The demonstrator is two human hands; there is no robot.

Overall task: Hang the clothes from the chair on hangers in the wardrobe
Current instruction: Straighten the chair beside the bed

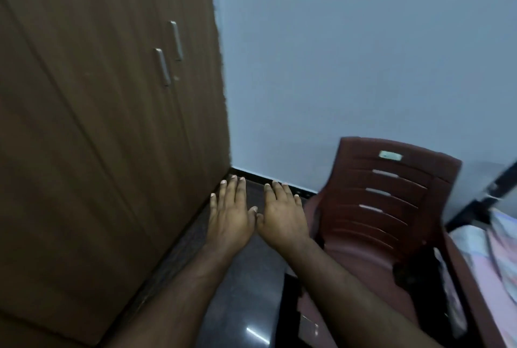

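Wardrobe brown, doors closed (two metal handles) — chair maroon plastic.

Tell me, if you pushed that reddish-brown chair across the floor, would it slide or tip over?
The chair looks like moulded plastic with a slatted back, so it is probably light and stiff. The dark floor shines, so it would likely slide easily. Pushed high on the backrest, it might tip instead. Both hands, left hand and right hand, are open and touch nothing.
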